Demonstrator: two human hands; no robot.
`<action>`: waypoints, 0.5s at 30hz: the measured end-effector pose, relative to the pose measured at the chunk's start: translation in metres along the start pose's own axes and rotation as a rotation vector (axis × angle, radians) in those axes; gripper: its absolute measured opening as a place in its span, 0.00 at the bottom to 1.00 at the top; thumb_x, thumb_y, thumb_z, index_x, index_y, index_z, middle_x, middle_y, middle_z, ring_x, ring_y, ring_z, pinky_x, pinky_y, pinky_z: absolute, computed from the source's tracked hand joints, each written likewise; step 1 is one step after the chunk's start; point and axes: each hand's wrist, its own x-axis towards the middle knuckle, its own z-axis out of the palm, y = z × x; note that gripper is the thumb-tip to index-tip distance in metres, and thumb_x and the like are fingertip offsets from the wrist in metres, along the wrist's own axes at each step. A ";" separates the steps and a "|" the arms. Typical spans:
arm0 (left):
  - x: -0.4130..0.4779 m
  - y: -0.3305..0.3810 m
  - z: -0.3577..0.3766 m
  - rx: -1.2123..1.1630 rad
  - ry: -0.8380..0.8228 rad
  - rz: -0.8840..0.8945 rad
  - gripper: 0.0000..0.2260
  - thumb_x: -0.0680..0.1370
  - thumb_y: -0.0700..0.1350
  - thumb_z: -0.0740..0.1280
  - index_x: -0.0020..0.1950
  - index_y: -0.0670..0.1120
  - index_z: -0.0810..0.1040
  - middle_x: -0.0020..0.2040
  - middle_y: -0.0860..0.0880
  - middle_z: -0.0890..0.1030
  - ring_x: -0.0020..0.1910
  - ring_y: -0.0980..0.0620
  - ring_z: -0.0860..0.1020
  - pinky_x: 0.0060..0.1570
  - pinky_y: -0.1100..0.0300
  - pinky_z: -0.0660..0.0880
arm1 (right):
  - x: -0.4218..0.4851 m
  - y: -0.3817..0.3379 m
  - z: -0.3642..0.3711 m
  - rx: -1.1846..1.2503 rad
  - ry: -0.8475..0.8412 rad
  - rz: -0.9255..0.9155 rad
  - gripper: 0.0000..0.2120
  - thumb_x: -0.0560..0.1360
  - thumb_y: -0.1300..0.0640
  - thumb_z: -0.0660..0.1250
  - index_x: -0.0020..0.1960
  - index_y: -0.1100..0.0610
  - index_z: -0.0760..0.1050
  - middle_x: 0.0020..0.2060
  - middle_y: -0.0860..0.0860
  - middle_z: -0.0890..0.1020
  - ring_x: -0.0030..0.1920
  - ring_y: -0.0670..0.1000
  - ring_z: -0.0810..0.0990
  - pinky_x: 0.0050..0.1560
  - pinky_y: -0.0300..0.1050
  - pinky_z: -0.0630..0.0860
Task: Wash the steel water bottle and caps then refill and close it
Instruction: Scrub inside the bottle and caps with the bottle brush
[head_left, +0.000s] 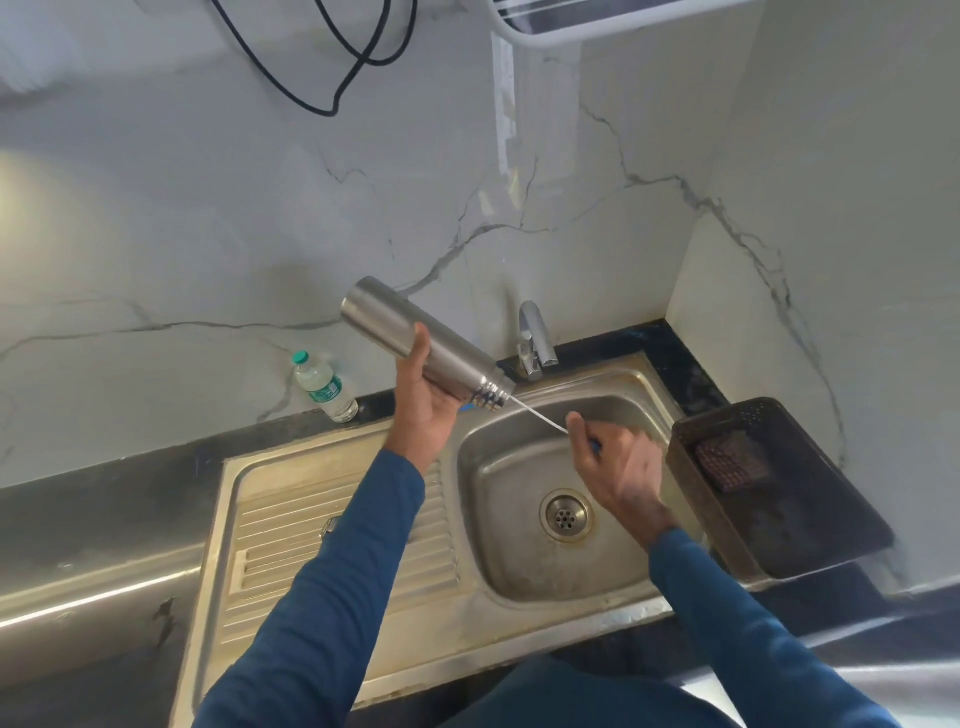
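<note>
Steel bottle (415, 343) held over the sink (519, 582) by left hand (423, 402), fingers wrapped round its body; long axis slopes mouth-down toward right hand (615, 467), whose fingers pinch a thin brush rod (537, 418) entering the mouth.

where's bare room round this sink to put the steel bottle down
The ribbed drainboard, left of the basin, lies bare. The dark counter left of it is bare too, up to the plastic bottle. Right is crowded: the brown tray fills that corner.
</note>
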 end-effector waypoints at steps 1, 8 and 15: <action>0.000 0.002 0.003 0.017 0.007 0.009 0.44 0.74 0.57 0.79 0.82 0.41 0.64 0.63 0.40 0.77 0.67 0.37 0.78 0.63 0.33 0.78 | 0.001 -0.007 0.001 -0.005 0.040 -0.009 0.28 0.85 0.44 0.63 0.28 0.52 0.66 0.21 0.44 0.67 0.20 0.44 0.64 0.25 0.38 0.56; 0.019 0.023 0.004 -0.071 0.003 0.064 0.39 0.77 0.57 0.77 0.82 0.43 0.66 0.61 0.42 0.78 0.62 0.41 0.81 0.55 0.43 0.82 | -0.010 0.033 0.024 0.159 0.015 0.037 0.28 0.81 0.31 0.60 0.36 0.50 0.82 0.28 0.45 0.83 0.27 0.46 0.80 0.28 0.44 0.72; 0.014 0.003 0.014 -0.001 -0.035 0.036 0.42 0.73 0.57 0.80 0.81 0.44 0.65 0.62 0.43 0.77 0.61 0.42 0.80 0.51 0.45 0.83 | 0.006 -0.005 0.023 0.340 -0.158 0.195 0.18 0.81 0.39 0.69 0.40 0.49 0.85 0.28 0.42 0.80 0.31 0.42 0.78 0.37 0.40 0.71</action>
